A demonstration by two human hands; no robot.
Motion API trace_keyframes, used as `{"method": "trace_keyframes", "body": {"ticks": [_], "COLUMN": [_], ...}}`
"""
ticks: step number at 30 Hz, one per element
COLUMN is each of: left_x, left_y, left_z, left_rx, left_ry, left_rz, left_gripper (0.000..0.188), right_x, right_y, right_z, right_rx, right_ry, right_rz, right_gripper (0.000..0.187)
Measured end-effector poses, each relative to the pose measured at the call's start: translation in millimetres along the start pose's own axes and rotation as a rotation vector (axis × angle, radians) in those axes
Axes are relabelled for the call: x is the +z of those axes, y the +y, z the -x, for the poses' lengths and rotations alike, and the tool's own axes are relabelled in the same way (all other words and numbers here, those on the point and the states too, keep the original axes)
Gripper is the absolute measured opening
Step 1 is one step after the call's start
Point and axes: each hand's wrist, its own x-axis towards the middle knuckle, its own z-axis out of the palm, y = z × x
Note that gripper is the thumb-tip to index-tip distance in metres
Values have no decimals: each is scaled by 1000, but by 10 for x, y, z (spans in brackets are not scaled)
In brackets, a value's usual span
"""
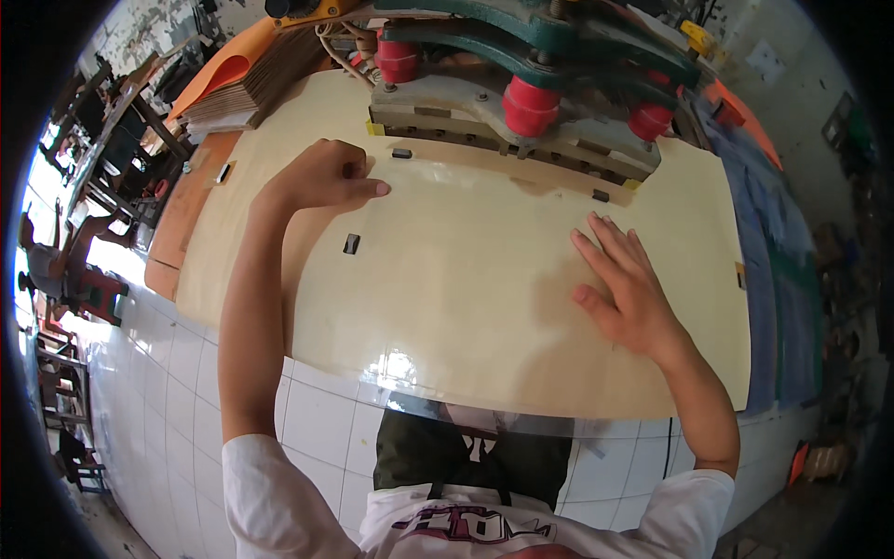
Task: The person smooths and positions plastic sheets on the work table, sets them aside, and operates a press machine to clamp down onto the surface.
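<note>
A large glossy cream sheet [466,307] spreads in front of me. At its left part my left hand [321,177] rests with fingers curled under and the thumb stretched out to the right; nothing shows in it, though its palm is hidden. On the right, my right hand [624,289] lies over the sheet, open, fingers spread and pointing away from me. Small dark blocks sit on the surface: one block [401,153] just right of my left hand, another block [351,244] below it, and a third block [601,195] just beyond my right fingertips.
At the back stands a press-like machine with a green metal arm [456,56], red round mounts [531,104] and a grey bar [447,121] low over the sheet. Brown sheets [242,93] are stacked back left under an orange sheet [219,70]. Blue material [759,279] hangs at right.
</note>
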Motion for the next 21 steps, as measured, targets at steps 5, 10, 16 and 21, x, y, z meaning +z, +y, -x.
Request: {"method": "trace_keyframes", "body": {"ticks": [5, 10, 16, 21], "left_x": [-5, -8, 1, -14], "left_y": [-3, -48, -10, -36], "left_z": [29, 17, 1, 22], "left_rx": [6, 8, 15, 14], "left_ry": [16, 22, 5, 7], "left_rz": [7, 10, -13, 3], "left_gripper": [47, 48, 48, 48], "right_x": [-15, -6, 25, 42], "right_y": [18, 10, 45, 46], "right_z": [-20, -38, -25, -34], "right_rx": [-29, -54, -34, -37], "right_ry": [135, 256, 256, 263], "right_rz": [-101, -116, -108, -120], "right_gripper": [53, 39, 33, 34]}}
